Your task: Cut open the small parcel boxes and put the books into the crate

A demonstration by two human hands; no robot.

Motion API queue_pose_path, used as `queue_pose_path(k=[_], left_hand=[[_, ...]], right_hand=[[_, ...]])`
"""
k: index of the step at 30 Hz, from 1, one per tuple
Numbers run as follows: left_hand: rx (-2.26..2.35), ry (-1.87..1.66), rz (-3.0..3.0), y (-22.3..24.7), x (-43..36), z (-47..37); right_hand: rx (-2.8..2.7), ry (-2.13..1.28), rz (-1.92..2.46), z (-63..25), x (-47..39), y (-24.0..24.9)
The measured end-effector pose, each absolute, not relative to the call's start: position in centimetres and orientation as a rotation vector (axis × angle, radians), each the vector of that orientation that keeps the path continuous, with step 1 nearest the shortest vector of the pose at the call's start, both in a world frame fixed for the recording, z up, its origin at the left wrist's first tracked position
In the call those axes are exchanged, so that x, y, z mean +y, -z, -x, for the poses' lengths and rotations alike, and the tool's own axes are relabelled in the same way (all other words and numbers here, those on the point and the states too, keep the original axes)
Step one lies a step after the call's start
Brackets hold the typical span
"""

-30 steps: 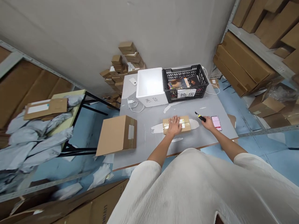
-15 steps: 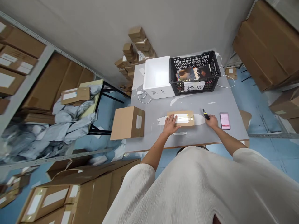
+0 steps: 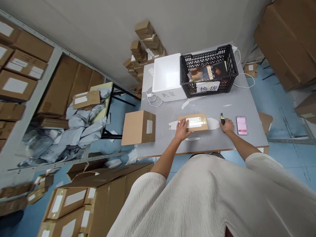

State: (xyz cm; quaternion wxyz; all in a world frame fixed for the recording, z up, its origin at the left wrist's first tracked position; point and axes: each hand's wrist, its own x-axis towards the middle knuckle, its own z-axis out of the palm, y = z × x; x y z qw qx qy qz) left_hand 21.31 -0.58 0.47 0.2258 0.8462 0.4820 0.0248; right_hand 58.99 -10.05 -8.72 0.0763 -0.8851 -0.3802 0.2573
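Note:
A small cardboard box (image 3: 201,125) with a white label and clear tape lies flat on the grey table (image 3: 170,141). My left hand (image 3: 182,130) rests on its left end, fingers stretched over the top and thumb apart along the near side. To the right of the box, my right hand (image 3: 227,125) is closed around a black and yellow utility knife (image 3: 222,120), its tip pointing away from me. The knife is apart from the box. Just right of that hand lies a phone (image 3: 242,125) with a pink screen.
At the table's back stand a white foam bin (image 3: 172,95) and a black plastic crate (image 3: 209,89) holding books. A larger carton (image 3: 133,128) sits at the left edge. Grey plastic parcels (image 3: 81,126) and stacked boxes (image 3: 148,42) lie beyond. A white cable (image 3: 244,86) trails at right.
The view has shifted slightly. My right hand has turned the knife more upright, near the box's right side. My left hand stays on the box.

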Motion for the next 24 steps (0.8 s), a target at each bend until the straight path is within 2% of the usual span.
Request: queue_pose_path(k=[8, 16, 24], left_hand=[[1.281, -0.274, -2.289, 0.2, -0.5, -21.3], [1.62, -0.533, -1.898, 0.8, -1.0, -19.7], [1.472, -0.748, -1.661, 2.5, -0.6, -19.0]], right_hand=[[-1.35, -0.797, 1.905, -53.0, -8.1, 3.3], [-1.254, -0.917, 1.832, -49.6, -7.8, -1.4], [-0.613, -1.063, 1.701, -49.2, -6.2, -4.3]])
